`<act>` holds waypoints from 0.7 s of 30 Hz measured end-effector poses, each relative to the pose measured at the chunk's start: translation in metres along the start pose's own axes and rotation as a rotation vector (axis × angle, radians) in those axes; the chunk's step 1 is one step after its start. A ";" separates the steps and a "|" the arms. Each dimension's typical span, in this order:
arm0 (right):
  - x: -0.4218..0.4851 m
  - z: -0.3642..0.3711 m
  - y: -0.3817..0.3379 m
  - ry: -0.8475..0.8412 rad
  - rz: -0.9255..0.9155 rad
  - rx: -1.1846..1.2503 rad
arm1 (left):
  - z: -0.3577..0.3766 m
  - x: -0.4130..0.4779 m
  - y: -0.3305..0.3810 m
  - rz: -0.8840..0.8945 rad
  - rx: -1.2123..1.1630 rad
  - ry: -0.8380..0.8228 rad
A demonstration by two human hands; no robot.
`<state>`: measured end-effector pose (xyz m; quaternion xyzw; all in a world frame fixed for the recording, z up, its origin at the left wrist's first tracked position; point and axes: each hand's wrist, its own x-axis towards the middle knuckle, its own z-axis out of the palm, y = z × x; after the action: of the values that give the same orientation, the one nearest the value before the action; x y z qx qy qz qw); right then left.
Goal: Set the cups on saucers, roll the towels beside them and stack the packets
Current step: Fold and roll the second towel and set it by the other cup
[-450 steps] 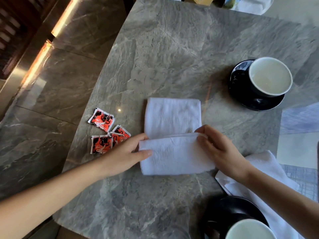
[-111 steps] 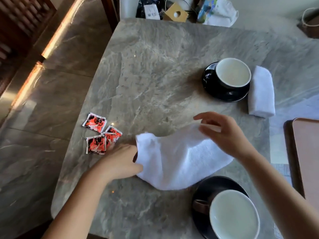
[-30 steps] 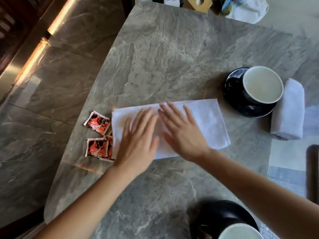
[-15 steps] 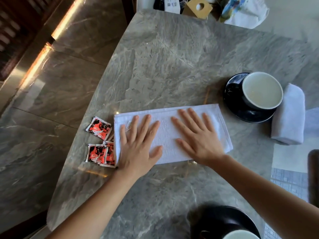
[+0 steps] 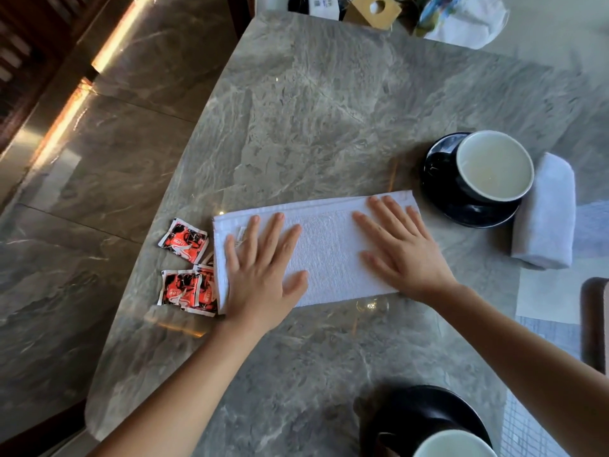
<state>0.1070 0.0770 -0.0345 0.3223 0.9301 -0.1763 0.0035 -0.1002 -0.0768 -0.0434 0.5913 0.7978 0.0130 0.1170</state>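
Note:
A white towel [image 5: 329, 249] lies folded into a long strip on the grey marble table [image 5: 313, 110]. My left hand [image 5: 260, 272] presses flat on its left part and my right hand [image 5: 400, 250] on its right part, fingers spread. Red packets [image 5: 186, 268] lie loose by the towel's left end, one partly under it. A black cup with a white inside [image 5: 494, 166] stands on a black saucer [image 5: 441, 192] at the right, with a rolled white towel [image 5: 547, 212] touching its right side. A second cup [image 5: 454, 445] on a saucer [image 5: 418, 413] shows at the bottom edge.
The table's left edge drops to a tiled floor [image 5: 82, 192]. A cardboard piece [image 5: 374, 9] and a white bag [image 5: 468, 21] lie beyond the far edge. A dark chair back [image 5: 594, 324] stands at the right over a pale mat [image 5: 547, 298].
Both hands have slid apart along the towel, the left one toward its left end and the right one toward its right end, flattening the strip.

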 end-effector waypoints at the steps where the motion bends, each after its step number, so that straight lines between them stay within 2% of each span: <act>1: -0.002 -0.002 -0.003 0.051 0.020 0.050 | -0.002 0.000 0.001 -0.013 -0.018 -0.011; 4: -0.014 -0.013 -0.017 0.185 0.145 0.117 | -0.007 0.000 0.004 -0.047 -0.030 -0.057; 7: -0.021 -0.018 -0.027 0.086 0.222 0.100 | -0.016 -0.002 0.005 -0.049 -0.056 -0.052; 11: -0.015 -0.022 -0.030 0.049 0.246 0.126 | -0.031 -0.010 -0.001 -0.011 -0.200 -0.035; 16: 0.013 -0.024 -0.036 0.017 0.249 0.094 | -0.037 -0.042 0.001 0.104 -0.159 -0.148; 21: 0.049 -0.015 -0.039 -0.065 0.219 0.027 | -0.034 -0.072 0.027 0.141 -0.126 -0.216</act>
<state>0.0461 0.0830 -0.0135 0.4159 0.8864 -0.1976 0.0483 -0.0618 -0.1326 0.0059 0.6352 0.7347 0.0076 0.2380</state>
